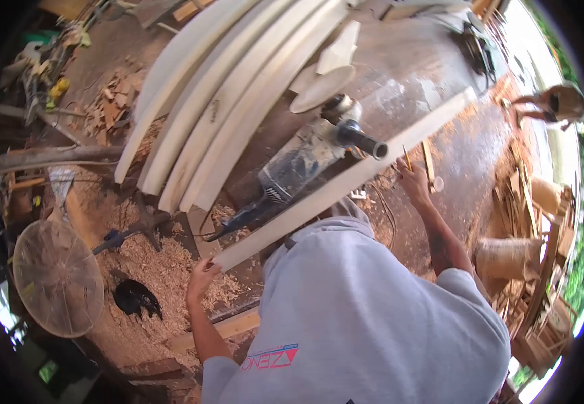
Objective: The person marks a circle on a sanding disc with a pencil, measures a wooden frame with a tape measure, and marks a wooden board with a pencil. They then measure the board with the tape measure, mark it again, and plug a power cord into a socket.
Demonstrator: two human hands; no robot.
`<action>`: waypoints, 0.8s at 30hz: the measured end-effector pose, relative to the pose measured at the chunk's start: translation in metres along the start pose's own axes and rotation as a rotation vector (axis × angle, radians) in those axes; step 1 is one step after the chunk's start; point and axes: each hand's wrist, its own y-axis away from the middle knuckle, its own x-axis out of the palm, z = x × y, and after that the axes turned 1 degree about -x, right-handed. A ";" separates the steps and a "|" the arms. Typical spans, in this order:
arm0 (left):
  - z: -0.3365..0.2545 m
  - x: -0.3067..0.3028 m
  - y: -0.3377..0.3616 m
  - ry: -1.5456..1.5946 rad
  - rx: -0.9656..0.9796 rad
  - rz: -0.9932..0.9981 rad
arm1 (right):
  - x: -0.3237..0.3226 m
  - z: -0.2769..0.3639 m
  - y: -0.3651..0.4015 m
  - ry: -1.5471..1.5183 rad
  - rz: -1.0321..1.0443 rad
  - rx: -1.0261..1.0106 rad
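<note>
A long, straight pale wooden board (346, 182) runs diagonally in front of my body. My left hand (202, 279) is closed around its lower left end. In my right hand (413, 182), closed near the board's front edge, is a thin yellowish pencil (407, 157) with its tip pointing up toward the board. Just beyond the board lies a large, dusty power tool (302, 161) that looks like an angle grinder, with a dark side handle. A thin wooden strip (428, 160) rests to the right of my right hand.
Several curved wooden pieces (231, 101) stand side by side at upper left. Wood shavings (171, 269) cover the floor near a round fan (58, 277). Scrap wood (524, 202) is piled at right. Another person (553, 104) is at upper right.
</note>
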 end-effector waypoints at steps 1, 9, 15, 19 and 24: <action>-0.018 0.015 0.002 -0.056 -0.052 0.037 | 0.009 -0.002 -0.009 0.029 0.002 0.003; -0.003 0.056 0.004 0.199 0.272 -0.168 | 0.008 0.013 -0.025 -0.200 0.117 0.207; -0.022 0.098 0.013 -0.116 0.614 -0.580 | -0.005 0.030 -0.038 -0.593 0.185 0.349; -0.016 0.110 0.012 -0.332 0.899 -0.878 | -0.002 0.012 -0.054 -0.687 0.120 0.329; -0.011 0.116 0.026 -0.330 0.845 -0.813 | -0.011 0.011 -0.053 -0.543 0.131 0.284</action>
